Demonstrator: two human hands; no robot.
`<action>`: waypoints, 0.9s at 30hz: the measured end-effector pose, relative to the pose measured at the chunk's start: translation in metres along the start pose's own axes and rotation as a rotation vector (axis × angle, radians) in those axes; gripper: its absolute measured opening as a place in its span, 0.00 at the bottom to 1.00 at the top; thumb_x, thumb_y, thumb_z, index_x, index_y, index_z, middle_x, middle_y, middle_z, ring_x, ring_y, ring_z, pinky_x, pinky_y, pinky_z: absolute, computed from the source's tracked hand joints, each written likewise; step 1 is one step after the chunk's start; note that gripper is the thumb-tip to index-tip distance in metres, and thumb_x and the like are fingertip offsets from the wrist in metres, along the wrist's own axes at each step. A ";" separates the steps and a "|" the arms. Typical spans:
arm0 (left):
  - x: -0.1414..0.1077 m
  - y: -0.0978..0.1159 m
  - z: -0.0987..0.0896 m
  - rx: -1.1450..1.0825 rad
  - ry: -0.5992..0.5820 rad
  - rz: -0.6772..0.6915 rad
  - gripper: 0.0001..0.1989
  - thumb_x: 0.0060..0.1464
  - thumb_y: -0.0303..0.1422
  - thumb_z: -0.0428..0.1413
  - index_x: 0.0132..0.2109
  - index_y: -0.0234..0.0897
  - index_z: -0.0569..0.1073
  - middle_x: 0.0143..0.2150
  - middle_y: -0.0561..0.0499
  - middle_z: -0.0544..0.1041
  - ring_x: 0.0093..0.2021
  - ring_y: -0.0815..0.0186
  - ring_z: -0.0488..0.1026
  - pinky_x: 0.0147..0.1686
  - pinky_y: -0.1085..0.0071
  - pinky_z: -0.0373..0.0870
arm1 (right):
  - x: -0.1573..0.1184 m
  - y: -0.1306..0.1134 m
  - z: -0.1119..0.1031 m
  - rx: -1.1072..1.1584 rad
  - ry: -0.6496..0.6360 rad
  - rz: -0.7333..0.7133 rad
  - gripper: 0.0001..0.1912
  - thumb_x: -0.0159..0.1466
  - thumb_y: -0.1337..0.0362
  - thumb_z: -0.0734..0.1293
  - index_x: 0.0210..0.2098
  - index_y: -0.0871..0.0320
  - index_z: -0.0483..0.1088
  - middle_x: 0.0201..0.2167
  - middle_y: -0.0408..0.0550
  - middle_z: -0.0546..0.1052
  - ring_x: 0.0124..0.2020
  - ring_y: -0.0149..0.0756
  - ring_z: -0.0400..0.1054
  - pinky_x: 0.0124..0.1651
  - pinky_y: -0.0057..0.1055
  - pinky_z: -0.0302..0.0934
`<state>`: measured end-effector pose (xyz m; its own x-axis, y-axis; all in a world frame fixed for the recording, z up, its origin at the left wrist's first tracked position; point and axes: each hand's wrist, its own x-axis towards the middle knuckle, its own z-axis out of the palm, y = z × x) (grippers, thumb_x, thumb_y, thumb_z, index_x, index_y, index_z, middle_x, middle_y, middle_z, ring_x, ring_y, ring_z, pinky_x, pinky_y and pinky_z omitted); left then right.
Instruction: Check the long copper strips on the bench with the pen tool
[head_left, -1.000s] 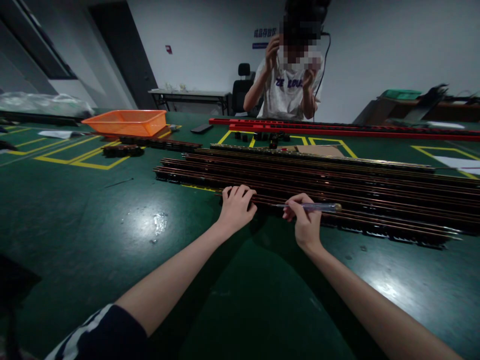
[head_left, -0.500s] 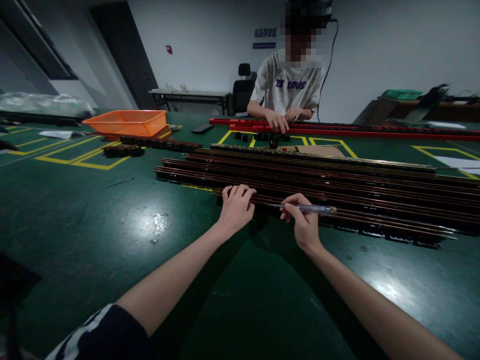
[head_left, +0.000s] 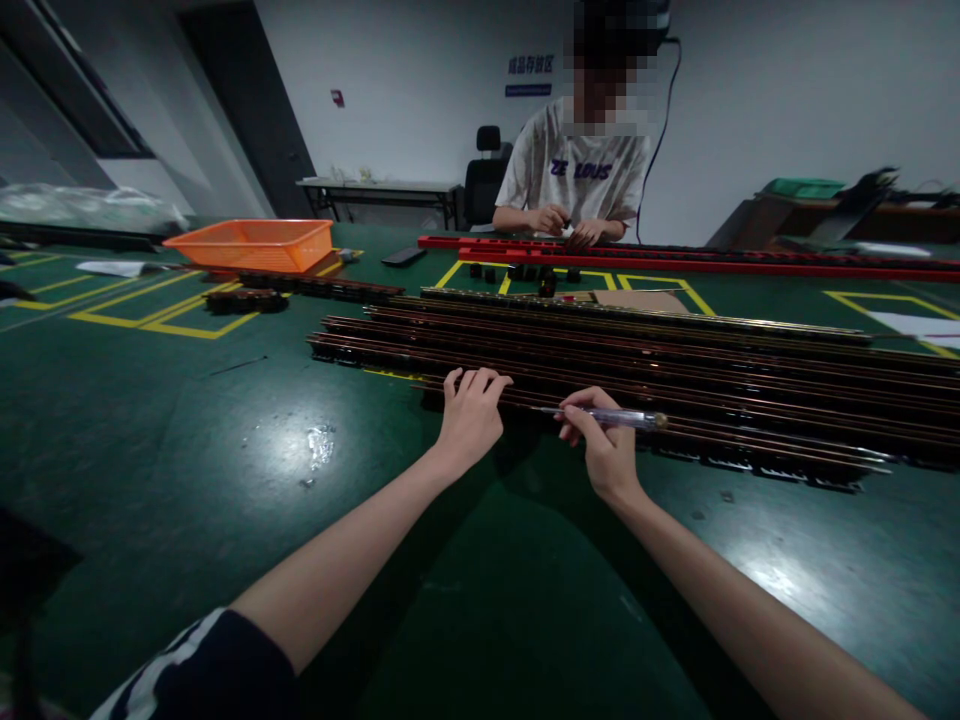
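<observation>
Several long dark strips with copper-coloured rods (head_left: 675, 375) lie side by side across the table. My left hand (head_left: 472, 415) is closed over the nearest strip (head_left: 780, 455), close to its left end, with the fingers curled over its far side. In my right hand (head_left: 606, 450) is a slim screwdriver (head_left: 626, 418) with a clear purplish handle. Its thin shaft points left, and the tip is at the nearest strip, just right of my left hand. Whether the tip touches the strip is too dark to tell.
Across the table, a person (head_left: 581, 180) handles a small thing beside long red bars (head_left: 675, 260). Small black blocks (head_left: 529, 273) lie in front of them. An orange basket (head_left: 251, 245), a black phone-like slab (head_left: 403, 257) and short dark strips (head_left: 315, 287) are at the back left.
The nearest strip has slid a little to the left. My right hand with the screwdriver has shifted slightly left. The other person's hands have drawn back from the black blocks.
</observation>
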<state>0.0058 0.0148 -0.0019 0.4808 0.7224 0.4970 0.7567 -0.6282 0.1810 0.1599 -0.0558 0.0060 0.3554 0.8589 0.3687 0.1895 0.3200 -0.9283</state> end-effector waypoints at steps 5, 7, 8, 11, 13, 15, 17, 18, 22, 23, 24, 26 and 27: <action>0.001 0.000 -0.001 -0.030 -0.004 -0.046 0.24 0.48 0.15 0.43 0.47 0.40 0.70 0.47 0.48 0.73 0.51 0.60 0.67 0.58 0.56 0.50 | 0.000 -0.001 0.000 0.031 0.028 0.026 0.05 0.55 0.63 0.65 0.27 0.58 0.67 0.20 0.41 0.71 0.18 0.27 0.63 0.18 0.24 0.54; 0.001 -0.001 -0.001 -0.044 -0.007 -0.056 0.25 0.47 0.14 0.43 0.47 0.40 0.70 0.46 0.48 0.73 0.51 0.60 0.67 0.58 0.56 0.50 | -0.001 -0.001 0.000 0.033 0.048 0.025 0.05 0.55 0.63 0.65 0.27 0.58 0.67 0.20 0.41 0.71 0.17 0.27 0.63 0.17 0.23 0.53; 0.001 -0.001 0.000 -0.048 -0.006 -0.059 0.25 0.47 0.14 0.42 0.47 0.40 0.70 0.46 0.48 0.73 0.51 0.61 0.67 0.58 0.56 0.50 | -0.001 -0.001 0.000 0.033 0.063 0.024 0.04 0.55 0.63 0.64 0.26 0.58 0.67 0.20 0.41 0.71 0.17 0.27 0.63 0.17 0.23 0.53; 0.002 -0.002 0.001 -0.063 -0.008 -0.051 0.26 0.46 0.13 0.42 0.47 0.40 0.70 0.46 0.49 0.73 0.51 0.61 0.67 0.58 0.56 0.50 | -0.001 -0.001 0.000 0.036 0.111 0.020 0.04 0.54 0.64 0.64 0.25 0.58 0.66 0.19 0.41 0.70 0.16 0.27 0.62 0.16 0.23 0.52; 0.002 -0.003 0.001 -0.077 -0.014 -0.042 0.26 0.46 0.13 0.42 0.47 0.40 0.70 0.46 0.49 0.73 0.51 0.62 0.67 0.58 0.57 0.51 | -0.001 -0.001 0.000 0.040 0.135 0.016 0.04 0.54 0.64 0.64 0.25 0.58 0.66 0.18 0.41 0.70 0.16 0.27 0.62 0.16 0.23 0.53; 0.002 -0.003 0.001 -0.089 -0.022 -0.043 0.26 0.45 0.13 0.42 0.47 0.39 0.70 0.46 0.48 0.73 0.51 0.62 0.67 0.57 0.57 0.51 | -0.001 -0.001 0.000 0.047 0.165 0.007 0.04 0.53 0.65 0.64 0.24 0.58 0.66 0.17 0.40 0.70 0.15 0.27 0.62 0.16 0.23 0.53; 0.002 -0.003 0.000 -0.094 -0.026 -0.047 0.26 0.46 0.13 0.42 0.47 0.38 0.70 0.46 0.48 0.73 0.50 0.62 0.67 0.57 0.58 0.52 | -0.001 -0.001 0.000 0.060 0.206 -0.002 0.03 0.53 0.66 0.64 0.23 0.58 0.65 0.16 0.40 0.69 0.15 0.26 0.61 0.16 0.23 0.52; 0.001 -0.003 0.000 -0.094 -0.027 -0.046 0.26 0.46 0.13 0.41 0.47 0.38 0.70 0.46 0.48 0.73 0.50 0.62 0.67 0.56 0.58 0.53 | -0.001 -0.001 0.000 0.060 0.229 -0.005 0.04 0.52 0.66 0.63 0.22 0.58 0.65 0.16 0.40 0.69 0.14 0.26 0.61 0.16 0.23 0.52; 0.001 -0.003 0.000 -0.095 -0.020 -0.041 0.24 0.48 0.14 0.42 0.47 0.40 0.70 0.46 0.49 0.74 0.50 0.62 0.68 0.57 0.58 0.52 | -0.001 -0.001 0.001 0.022 0.278 0.003 0.04 0.52 0.67 0.63 0.22 0.58 0.65 0.15 0.39 0.68 0.14 0.26 0.60 0.16 0.23 0.52; 0.001 -0.002 0.000 -0.097 -0.019 -0.039 0.24 0.49 0.15 0.43 0.48 0.40 0.70 0.46 0.50 0.74 0.50 0.62 0.68 0.57 0.58 0.52 | -0.001 -0.002 0.001 0.015 0.267 0.004 0.04 0.53 0.67 0.63 0.22 0.58 0.65 0.15 0.39 0.69 0.14 0.26 0.61 0.16 0.23 0.52; 0.001 -0.002 0.000 -0.101 -0.020 -0.036 0.23 0.49 0.16 0.43 0.48 0.41 0.70 0.46 0.50 0.74 0.50 0.62 0.67 0.57 0.58 0.51 | -0.001 -0.001 0.001 0.011 0.248 0.001 0.04 0.53 0.66 0.63 0.22 0.58 0.65 0.15 0.39 0.69 0.14 0.27 0.61 0.16 0.23 0.52; 0.002 -0.001 -0.001 -0.106 -0.024 -0.021 0.21 0.50 0.19 0.45 0.48 0.41 0.70 0.47 0.50 0.74 0.50 0.61 0.67 0.57 0.58 0.51 | -0.001 -0.001 0.000 0.000 0.209 -0.016 0.05 0.54 0.65 0.64 0.23 0.58 0.66 0.16 0.40 0.69 0.14 0.27 0.61 0.16 0.24 0.52; 0.001 -0.001 -0.001 -0.105 -0.026 -0.012 0.20 0.51 0.21 0.46 0.49 0.41 0.70 0.47 0.49 0.74 0.50 0.61 0.67 0.57 0.58 0.50 | -0.001 -0.001 0.000 -0.009 0.197 -0.025 0.05 0.54 0.65 0.64 0.23 0.58 0.66 0.16 0.40 0.69 0.14 0.27 0.61 0.16 0.24 0.53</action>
<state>0.0056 0.0159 -0.0003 0.4841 0.7368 0.4720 0.7126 -0.6450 0.2760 0.1595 -0.0575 0.0063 0.5228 0.7554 0.3950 0.2081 0.3362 -0.9185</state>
